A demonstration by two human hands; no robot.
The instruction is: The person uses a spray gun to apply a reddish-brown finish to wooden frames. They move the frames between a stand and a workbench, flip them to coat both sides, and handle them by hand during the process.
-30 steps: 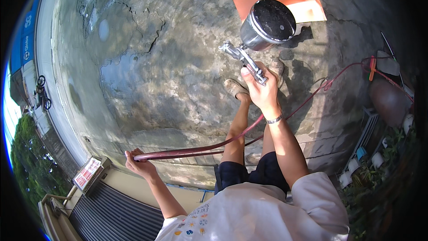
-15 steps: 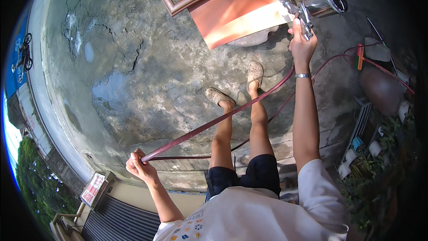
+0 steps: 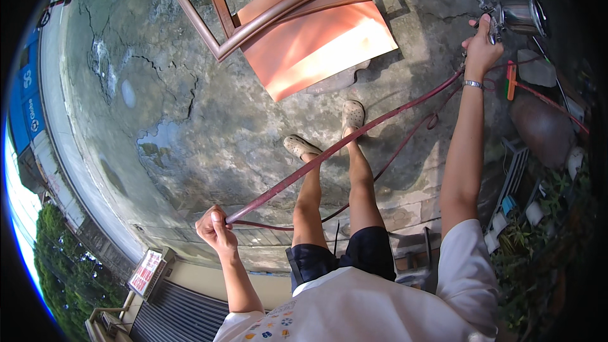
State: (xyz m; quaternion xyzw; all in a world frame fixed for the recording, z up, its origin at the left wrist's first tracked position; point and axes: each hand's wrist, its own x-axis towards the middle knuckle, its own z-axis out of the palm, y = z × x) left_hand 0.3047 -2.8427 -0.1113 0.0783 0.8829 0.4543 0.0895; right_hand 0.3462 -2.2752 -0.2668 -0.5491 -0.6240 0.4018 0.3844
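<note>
My right hand (image 3: 483, 47) grips a silver spray gun (image 3: 494, 22) with a round metal cup (image 3: 521, 16), held out at the upper right. My left hand (image 3: 216, 228), at the lower left, is closed on a dark red hose (image 3: 316, 162), which slants up toward the gun, crossing in front of my legs. Ahead on the ground, a salmon-orange panel (image 3: 301, 63) in bright sun rests over a pale stone, with copper-brown wooden frame pieces (image 3: 193, 12) lying across and beside it. My feet in beige clogs (image 3: 353, 114) stand just short of the panel.
Cracked concrete (image 3: 152, 69) surrounds the panel. At the right lie an orange-handled tool (image 3: 510, 80), more hose, a brown rounded object (image 3: 538, 126) and plants (image 3: 544, 228). A shuttered storefront (image 3: 174, 313), a sign (image 3: 147, 272) and a roadway (image 3: 88, 183) edge the left.
My right hand with the spray gun has swung out to the right and away from my body. The panel and frames show lower and further left in the view. My left hand still holds the hose.
</note>
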